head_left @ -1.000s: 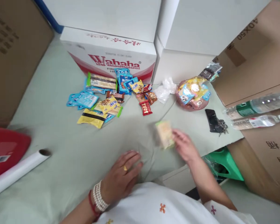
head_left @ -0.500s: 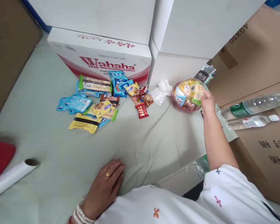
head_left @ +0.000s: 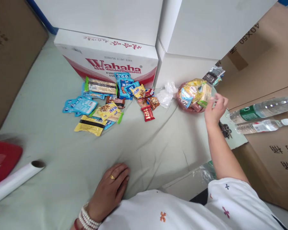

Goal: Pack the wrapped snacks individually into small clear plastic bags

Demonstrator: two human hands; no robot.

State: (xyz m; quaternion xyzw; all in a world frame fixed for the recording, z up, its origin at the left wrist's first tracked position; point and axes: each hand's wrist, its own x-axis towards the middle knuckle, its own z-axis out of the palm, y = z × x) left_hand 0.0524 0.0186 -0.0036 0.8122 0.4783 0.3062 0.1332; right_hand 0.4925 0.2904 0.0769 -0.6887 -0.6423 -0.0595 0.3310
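Note:
My right hand (head_left: 215, 110) hovers just right of a pink bowl (head_left: 184, 103) heaped with wrapped snacks, fingers loosely apart and holding nothing. A pale cracker packet (head_left: 204, 93) rests on top of the heap near those fingers. My left hand (head_left: 111, 189) lies flat on the pale green cloth (head_left: 62, 150) near my body, with a gold ring and a pearl bracelet. A scatter of blue, yellow and red snack packets (head_left: 105, 102) lies on the cloth ahead, apart from both hands.
A Wahaha carton (head_left: 105, 57) and white boxes stand behind the snacks. A crumpled clear bag (head_left: 166, 94) lies left of the bowl. Keys (head_left: 225, 129) and two water bottles (head_left: 261, 116) are at the right. A white roll (head_left: 13, 182) and red lid (head_left: 2, 159) sit left.
My right hand carried the pale packet from the middle of the cloth to the bowl, left it on the heap and has drawn back a little. My left hand stayed flat.

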